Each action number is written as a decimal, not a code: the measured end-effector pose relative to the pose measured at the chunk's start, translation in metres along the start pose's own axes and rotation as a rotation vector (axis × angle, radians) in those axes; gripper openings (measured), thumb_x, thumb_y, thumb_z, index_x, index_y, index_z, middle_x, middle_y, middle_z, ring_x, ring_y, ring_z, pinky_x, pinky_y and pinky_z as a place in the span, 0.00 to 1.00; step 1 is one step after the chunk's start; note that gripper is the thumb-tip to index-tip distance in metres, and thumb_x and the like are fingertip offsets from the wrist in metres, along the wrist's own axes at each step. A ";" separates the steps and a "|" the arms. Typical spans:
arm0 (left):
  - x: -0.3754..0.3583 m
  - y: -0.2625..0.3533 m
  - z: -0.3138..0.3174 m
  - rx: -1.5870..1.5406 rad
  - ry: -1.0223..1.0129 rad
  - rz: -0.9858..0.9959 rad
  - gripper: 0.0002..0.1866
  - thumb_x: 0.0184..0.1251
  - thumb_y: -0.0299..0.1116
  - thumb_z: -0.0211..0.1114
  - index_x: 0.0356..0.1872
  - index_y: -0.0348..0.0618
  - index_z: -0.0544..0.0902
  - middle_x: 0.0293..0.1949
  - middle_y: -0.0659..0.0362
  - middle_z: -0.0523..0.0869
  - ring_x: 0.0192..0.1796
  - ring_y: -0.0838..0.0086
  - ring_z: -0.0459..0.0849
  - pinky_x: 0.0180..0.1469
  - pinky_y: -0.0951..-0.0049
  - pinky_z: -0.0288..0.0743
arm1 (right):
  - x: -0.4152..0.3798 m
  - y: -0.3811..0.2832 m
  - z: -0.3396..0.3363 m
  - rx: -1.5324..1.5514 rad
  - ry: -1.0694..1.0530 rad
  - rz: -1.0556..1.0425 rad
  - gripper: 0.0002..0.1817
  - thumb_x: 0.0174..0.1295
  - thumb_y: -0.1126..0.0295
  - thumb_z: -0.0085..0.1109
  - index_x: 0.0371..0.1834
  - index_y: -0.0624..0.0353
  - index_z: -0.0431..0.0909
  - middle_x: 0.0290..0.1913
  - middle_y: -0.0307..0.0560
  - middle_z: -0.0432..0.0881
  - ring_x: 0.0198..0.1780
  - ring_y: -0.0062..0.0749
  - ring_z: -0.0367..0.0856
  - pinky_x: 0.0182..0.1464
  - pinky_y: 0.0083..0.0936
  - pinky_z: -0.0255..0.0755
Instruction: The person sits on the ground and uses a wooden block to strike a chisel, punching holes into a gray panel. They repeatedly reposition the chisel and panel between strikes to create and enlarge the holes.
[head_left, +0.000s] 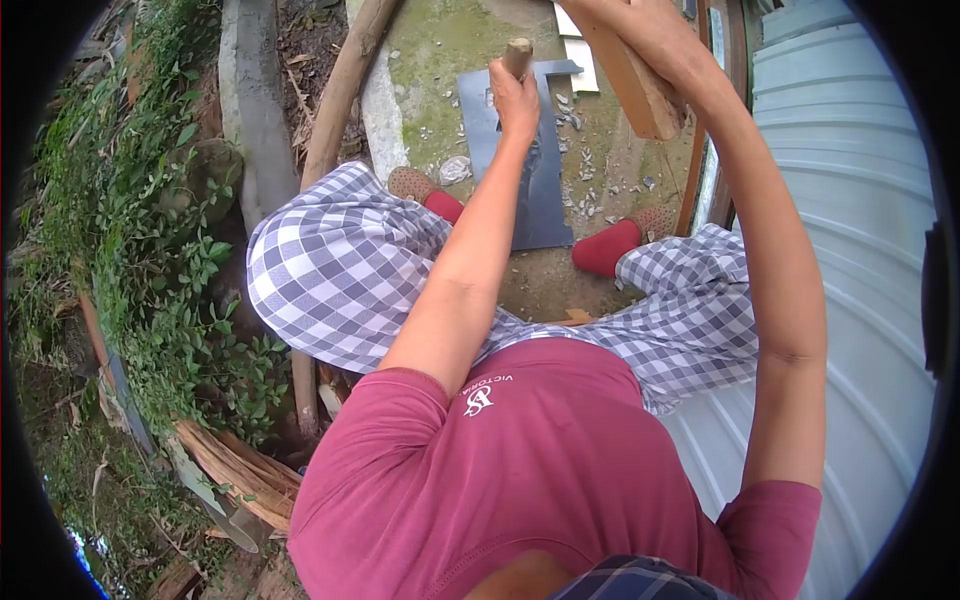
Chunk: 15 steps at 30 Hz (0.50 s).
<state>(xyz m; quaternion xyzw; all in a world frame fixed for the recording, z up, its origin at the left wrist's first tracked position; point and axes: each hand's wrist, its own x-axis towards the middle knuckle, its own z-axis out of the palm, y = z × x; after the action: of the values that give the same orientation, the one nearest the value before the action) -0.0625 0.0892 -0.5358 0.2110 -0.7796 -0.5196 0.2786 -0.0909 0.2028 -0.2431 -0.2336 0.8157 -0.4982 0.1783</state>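
A round wooden handle (518, 57) sticks up out of my left hand (514, 100), whose fingers are wrapped around it. What the handle belongs to is hard to make out below the hand. Under this hand lies a dark grey flat sheet (545, 205) on the ground between my feet. At the top edge, my right hand (645, 25) is raised and closed over a thick piece of wood (640, 95), its cut end toward me. Part of the fingers is cut off by the frame, and the wood hangs above the ground, right of the sheet.
Small pale chips (590, 165) litter the mossy concrete (430, 80). White pieces (580, 62) lie beyond the sheet. A long wooden pole (335, 110) and green plants (190, 260) are on the left. Corrugated metal (830, 200) lines the right. Split wood (235, 470) is at lower left.
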 end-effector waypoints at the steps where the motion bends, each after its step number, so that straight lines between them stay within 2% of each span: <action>1: 0.000 0.000 0.000 0.005 0.008 -0.001 0.18 0.57 0.24 0.62 0.45 0.33 0.65 0.41 0.41 0.73 0.46 0.47 0.73 0.50 0.55 0.65 | 0.000 0.023 0.011 0.002 -0.008 -0.005 0.44 0.55 0.49 0.60 0.69 0.64 0.54 0.58 0.55 0.70 0.55 0.37 0.72 0.57 0.30 0.66; 3: 0.000 -0.001 0.001 -0.010 -0.009 -0.045 0.18 0.57 0.25 0.61 0.47 0.34 0.68 0.43 0.43 0.75 0.48 0.48 0.73 0.51 0.57 0.66 | -0.005 0.095 0.038 -0.399 -0.105 0.196 0.47 0.45 0.42 0.54 0.70 0.51 0.59 0.50 0.65 0.78 0.50 0.52 0.79 0.51 0.39 0.71; 4: 0.005 -0.011 0.003 -0.047 -0.161 0.215 0.16 0.59 0.28 0.60 0.48 0.36 0.71 0.46 0.44 0.76 0.50 0.49 0.73 0.52 0.59 0.67 | -0.013 0.100 0.039 -0.504 -0.242 0.224 0.47 0.44 0.42 0.54 0.70 0.50 0.59 0.52 0.66 0.77 0.51 0.54 0.78 0.52 0.40 0.70; 5: -0.006 0.003 -0.001 -0.119 -0.280 0.132 0.16 0.60 0.30 0.59 0.49 0.39 0.74 0.49 0.46 0.76 0.52 0.50 0.74 0.54 0.60 0.66 | -0.019 0.102 0.041 -0.608 -0.374 0.255 0.47 0.43 0.41 0.53 0.70 0.48 0.59 0.53 0.67 0.76 0.53 0.56 0.77 0.53 0.42 0.70; 7: -0.023 -0.026 0.021 -0.274 -0.188 0.141 0.16 0.60 0.31 0.60 0.48 0.37 0.72 0.46 0.45 0.76 0.51 0.49 0.73 0.54 0.59 0.66 | -0.010 0.102 0.045 -0.646 -0.418 0.274 0.48 0.42 0.41 0.52 0.71 0.47 0.58 0.54 0.68 0.75 0.54 0.57 0.76 0.53 0.43 0.69; 8: -0.026 -0.026 0.021 -0.270 -0.191 0.125 0.16 0.60 0.31 0.60 0.48 0.37 0.72 0.46 0.45 0.76 0.51 0.49 0.73 0.54 0.59 0.66 | -0.010 0.094 0.046 -0.572 -0.329 0.230 0.49 0.42 0.40 0.53 0.71 0.48 0.58 0.55 0.68 0.75 0.54 0.56 0.76 0.54 0.42 0.69; 9: -0.027 -0.021 0.020 -0.087 -0.171 0.118 0.16 0.60 0.31 0.61 0.47 0.37 0.71 0.44 0.45 0.76 0.50 0.49 0.73 0.53 0.58 0.66 | -0.010 0.084 0.045 -0.497 -0.242 0.186 0.50 0.43 0.40 0.53 0.72 0.50 0.57 0.55 0.68 0.75 0.53 0.55 0.77 0.54 0.41 0.69; 10: -0.025 -0.017 0.017 0.098 -0.148 0.114 0.16 0.59 0.31 0.61 0.46 0.37 0.70 0.42 0.44 0.75 0.49 0.49 0.73 0.53 0.58 0.66 | -0.011 0.063 0.039 -0.369 -0.170 0.171 0.49 0.45 0.40 0.55 0.71 0.52 0.57 0.52 0.66 0.77 0.52 0.48 0.78 0.53 0.36 0.70; 11: -0.022 -0.013 0.013 0.105 -0.143 0.107 0.16 0.59 0.31 0.61 0.46 0.37 0.70 0.42 0.44 0.75 0.49 0.49 0.73 0.53 0.58 0.66 | -0.011 0.038 0.030 -0.162 -0.192 0.168 0.47 0.49 0.41 0.57 0.71 0.54 0.57 0.53 0.62 0.76 0.54 0.39 0.76 0.53 0.31 0.69; 13: -0.013 -0.006 0.005 -0.012 -0.108 0.006 0.16 0.58 0.30 0.62 0.44 0.36 0.68 0.40 0.44 0.74 0.47 0.48 0.72 0.52 0.57 0.66 | -0.001 0.023 0.020 0.063 -0.017 -0.107 0.44 0.55 0.49 0.58 0.69 0.64 0.54 0.59 0.56 0.69 0.58 0.36 0.69 0.59 0.30 0.64; 15: 0.000 -0.008 -0.005 -0.039 -0.074 -0.014 0.18 0.56 0.29 0.64 0.44 0.36 0.68 0.39 0.44 0.75 0.45 0.51 0.74 0.50 0.58 0.67 | -0.012 0.002 0.008 0.081 0.077 -0.026 0.44 0.55 0.48 0.58 0.69 0.64 0.54 0.60 0.56 0.69 0.61 0.35 0.67 0.61 0.29 0.62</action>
<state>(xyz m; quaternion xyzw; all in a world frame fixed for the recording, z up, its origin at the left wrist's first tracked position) -0.0590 0.0830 -0.5414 0.1917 -0.7778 -0.5440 0.2498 -0.0771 0.2043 -0.2481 -0.2174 0.7981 -0.5417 0.1496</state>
